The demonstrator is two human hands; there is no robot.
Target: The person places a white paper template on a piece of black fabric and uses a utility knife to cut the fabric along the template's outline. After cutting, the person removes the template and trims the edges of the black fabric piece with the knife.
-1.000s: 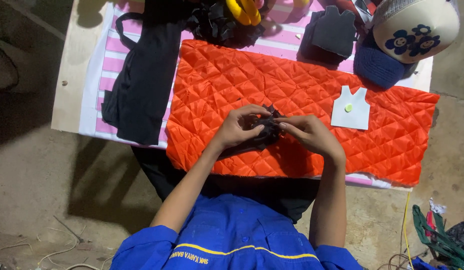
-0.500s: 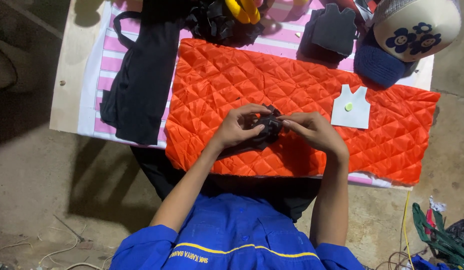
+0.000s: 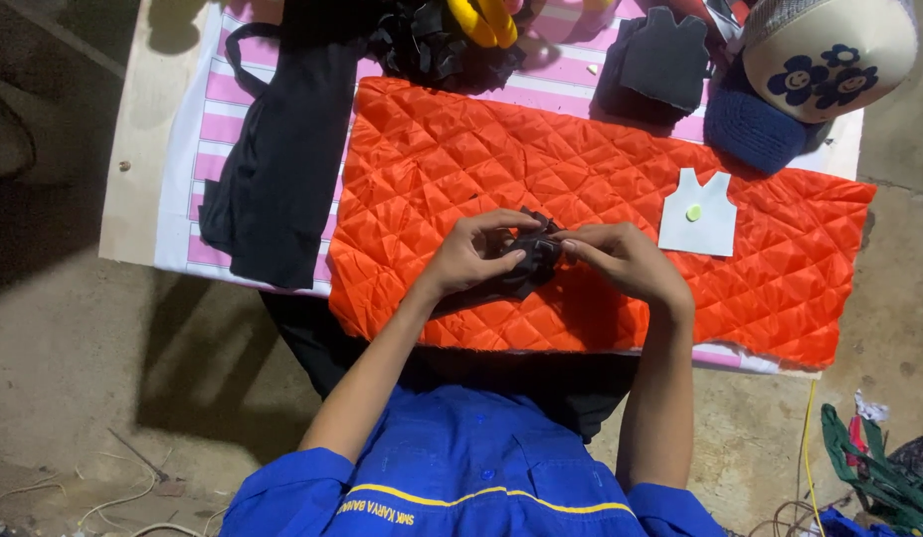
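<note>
Over the middle of an orange quilted fabric (image 3: pixel 581 179), both my hands grip a small crumpled black cloth piece (image 3: pixel 533 261). My left hand (image 3: pixel 471 254) pinches its left side with the fingers curled. My right hand (image 3: pixel 621 261) holds its right side, fingertips meeting the left hand's. Most of the black piece is hidden between the fingers. A white vest-shaped paper pattern (image 3: pixel 698 214) with a small green dot lies on the orange fabric just right of my right hand.
A pink-and-white striped cloth (image 3: pixel 208 179) covers the low board. On it lie a long black fabric (image 3: pixel 282 169) at left, black scraps with yellow-handled scissors (image 3: pixel 481 18) at the back, a black vest-shaped piece (image 3: pixel 660 60), a blue knit item (image 3: pixel 750 129) and a flowered cap (image 3: pixel 830 55).
My hands stay on the black cloth piece in the same spot; the fingers shift slightly as they work it. Nothing else has moved.
</note>
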